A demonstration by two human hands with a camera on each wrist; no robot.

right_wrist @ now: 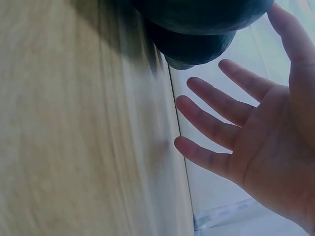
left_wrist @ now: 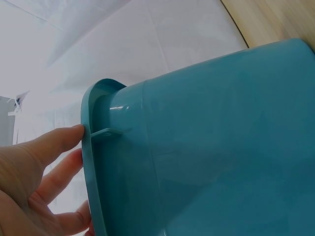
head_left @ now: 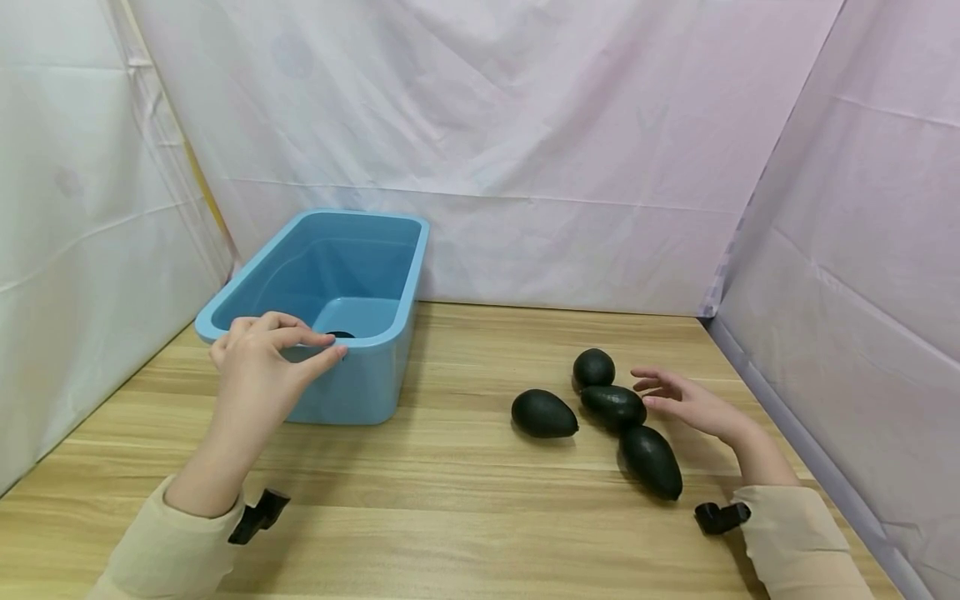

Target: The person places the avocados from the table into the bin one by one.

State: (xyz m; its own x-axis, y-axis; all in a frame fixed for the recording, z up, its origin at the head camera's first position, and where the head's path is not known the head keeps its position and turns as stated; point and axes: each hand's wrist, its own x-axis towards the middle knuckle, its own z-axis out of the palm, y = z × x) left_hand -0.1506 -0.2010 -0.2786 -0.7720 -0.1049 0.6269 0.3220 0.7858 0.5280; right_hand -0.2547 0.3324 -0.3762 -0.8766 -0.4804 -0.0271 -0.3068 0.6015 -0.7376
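My left hand (head_left: pixel 258 367) is at the near rim of a blue bin (head_left: pixel 416 292), its thumb and fingertips right at the edge. In the left wrist view, the fingers (left_wrist: pixel 56 179) reach up to the rim with no object visible between them. A dark patch (head_left: pixel 341 334) shows just inside the bin, mostly hidden by the near wall. My right hand (head_left: pixel 693 408), fingers spread, is beside a dark green avocado (head_left: pixel 613 407), the thumb right at its end. More avocados lie around it: one behind (head_left: pixel 593 368), one to the left (head_left: pixel 543 414), one nearer (head_left: pixel 651 462).
Wood-grain table (head_left: pixel 450 525) lies under everything. White cloth (head_left: pixel 525 150) hangs behind the table, and cloth sides rise at left and right. Black camera mounts (head_left: pixel 258 517) sit at both cuffs. The bin's tall walls stand at the left back.
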